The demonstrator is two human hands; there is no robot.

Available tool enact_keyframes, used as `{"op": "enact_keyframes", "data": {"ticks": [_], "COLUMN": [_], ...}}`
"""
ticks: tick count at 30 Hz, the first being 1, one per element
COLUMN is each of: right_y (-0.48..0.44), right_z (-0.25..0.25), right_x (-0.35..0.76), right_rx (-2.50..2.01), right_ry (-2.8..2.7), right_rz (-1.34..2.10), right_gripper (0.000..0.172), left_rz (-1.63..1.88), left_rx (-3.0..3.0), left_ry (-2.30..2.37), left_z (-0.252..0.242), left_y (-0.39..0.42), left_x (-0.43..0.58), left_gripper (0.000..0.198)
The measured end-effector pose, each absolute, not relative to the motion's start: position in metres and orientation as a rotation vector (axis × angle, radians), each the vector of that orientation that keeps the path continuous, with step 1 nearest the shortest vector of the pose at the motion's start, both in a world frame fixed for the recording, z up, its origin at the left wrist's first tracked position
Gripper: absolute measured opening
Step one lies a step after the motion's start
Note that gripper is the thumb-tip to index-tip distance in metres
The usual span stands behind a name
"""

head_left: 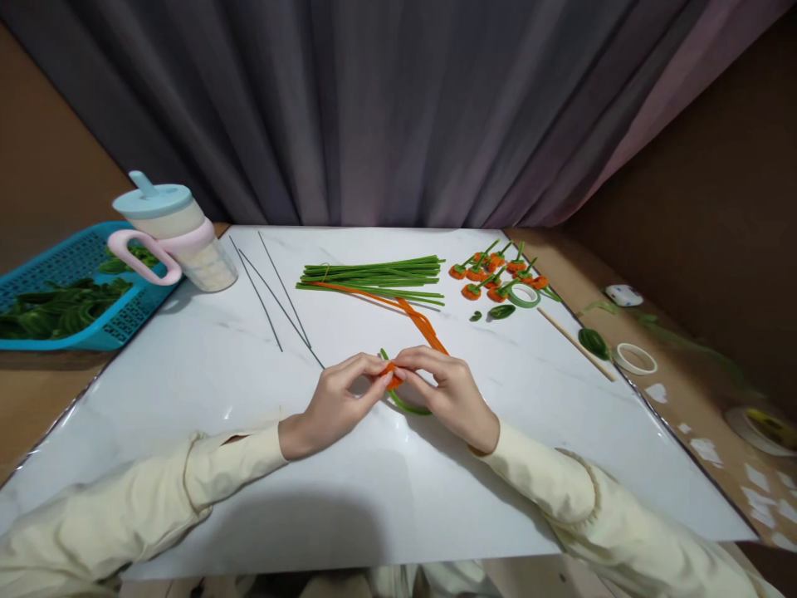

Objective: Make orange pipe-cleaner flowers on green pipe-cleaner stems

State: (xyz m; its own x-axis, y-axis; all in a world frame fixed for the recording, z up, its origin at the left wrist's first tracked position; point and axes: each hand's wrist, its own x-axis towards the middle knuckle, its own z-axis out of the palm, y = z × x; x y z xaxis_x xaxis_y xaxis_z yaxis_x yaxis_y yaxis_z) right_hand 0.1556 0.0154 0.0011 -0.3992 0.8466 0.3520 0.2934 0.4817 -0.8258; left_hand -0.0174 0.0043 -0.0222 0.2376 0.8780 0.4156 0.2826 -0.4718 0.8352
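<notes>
Both hands meet at the middle of the table, pinching a small orange pipe-cleaner flower (392,379) between the fingertips. My left hand (339,399) grips it from the left, my right hand (453,394) from the right, and the fingers hide part of it. A curved green pipe cleaner (408,407) shows below the flower and under the right hand. Just beyond the hands lie several orange pipe cleaners (420,320), partly covered by the right hand. Behind them is a bundle of green pipe cleaners (374,272).
Several finished-looking orange flowers (478,273) with green stems lie at back right, near green tape (524,295), a leaf piece (501,311) and a thin stick (576,345). Dark wires (274,295) lie left. A tumbler (180,237) stands beside a blue basket (118,324). White tape (635,359) is right.
</notes>
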Motion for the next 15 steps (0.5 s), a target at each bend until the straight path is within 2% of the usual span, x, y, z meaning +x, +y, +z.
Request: {"op": "enact_keyframes", "data": {"ticks": [6, 12, 15], "right_y": [0.0186, 0.0197, 0.0209], "right_z": [-0.0008, -0.0059, -0.0078], "right_x": [0.1587, 0.1575, 0.1577], "right_rx": [-0.933, -0.968, -0.957], "right_ry": [-1.964, -1.854, -1.767], "right_rz": [0.909, 0.936, 1.005], "right_gripper": [0.015, 0.010, 0.009], "left_rz": [1.162, 1.102, 1.081], "left_rx": [1.857, 1.576, 1.567], "left_ry": [1.082, 1.072, 1.061], "left_z": [-0.0200, -0.0213, -0.0206], "left_y": [0.0046, 0.0065, 0.0076], "left_x": [-0.0169, -0.0164, -0.0167], "left_gripper": [0.006, 0.026, 0.026]}}
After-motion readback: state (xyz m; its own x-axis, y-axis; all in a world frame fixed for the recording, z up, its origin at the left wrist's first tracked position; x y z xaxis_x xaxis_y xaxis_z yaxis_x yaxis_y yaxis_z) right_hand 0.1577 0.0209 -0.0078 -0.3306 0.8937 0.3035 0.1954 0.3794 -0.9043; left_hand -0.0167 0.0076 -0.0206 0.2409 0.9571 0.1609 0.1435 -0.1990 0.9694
